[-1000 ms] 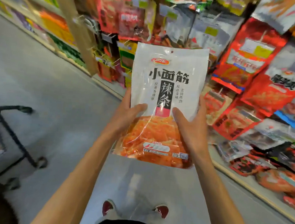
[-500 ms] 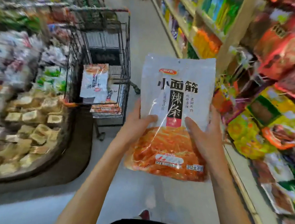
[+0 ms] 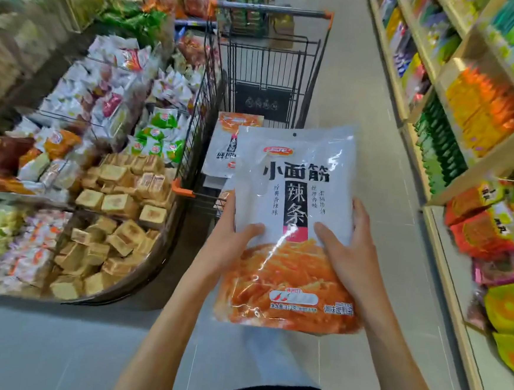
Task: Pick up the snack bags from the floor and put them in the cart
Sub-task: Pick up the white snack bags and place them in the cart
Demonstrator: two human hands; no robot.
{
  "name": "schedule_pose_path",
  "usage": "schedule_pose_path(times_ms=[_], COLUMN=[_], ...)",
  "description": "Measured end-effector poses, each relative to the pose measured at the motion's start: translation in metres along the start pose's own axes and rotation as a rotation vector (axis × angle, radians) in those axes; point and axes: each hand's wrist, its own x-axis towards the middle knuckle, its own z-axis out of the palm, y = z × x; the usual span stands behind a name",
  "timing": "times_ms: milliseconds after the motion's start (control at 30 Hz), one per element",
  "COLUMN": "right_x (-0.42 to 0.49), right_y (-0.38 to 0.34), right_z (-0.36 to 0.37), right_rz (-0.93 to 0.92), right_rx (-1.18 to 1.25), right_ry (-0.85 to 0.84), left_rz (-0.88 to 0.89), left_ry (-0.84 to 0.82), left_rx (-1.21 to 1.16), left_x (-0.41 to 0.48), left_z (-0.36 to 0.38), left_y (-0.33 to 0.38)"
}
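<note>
- Since half a second ago the cart (image 3: pixel 268 72) has come from the left to straight ahead of me, and nearer.
- My left hand (image 3: pixel 230 242) and right hand (image 3: pixel 349 251) both grip the snack bag (image 3: pixel 292 197), thumbs on its front.
- I hold the bag upright, in front of the cart's near end.
- Another bag (image 3: pixel 222 149) already lies in the cart.
- A bin of wrapped snacks (image 3: pixel 110 201) stands left of the cart.

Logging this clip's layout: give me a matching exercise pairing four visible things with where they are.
Things:
1. snack bag
2. second bag
3. tan wrapped squares
4. green packets

Places:
A. right-side shelf
B. round display bin, left
C. held in left hand and right hand
D. inside the cart

Pairs: 1-C, 2-D, 3-B, 4-A
</note>
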Motion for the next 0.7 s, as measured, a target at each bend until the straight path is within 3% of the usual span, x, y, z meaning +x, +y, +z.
schedule_pose_path(times_ms=[567, 700], right_x=[0.223, 0.28], right_y=[-0.022, -0.01], right_z=[0.192, 0.234], right_rz=[0.197, 0.266], right_rx=[0.042, -0.002], right_ry=[-0.232, -0.22], left_rz=[-0.25, -0.295], left_ry=[0.133, 0.087], left_rx=[-0.009, 0.06], left_x=[0.242, 0.321], left_z=[-0.128, -0.144], left_y=[0.005, -0.012])
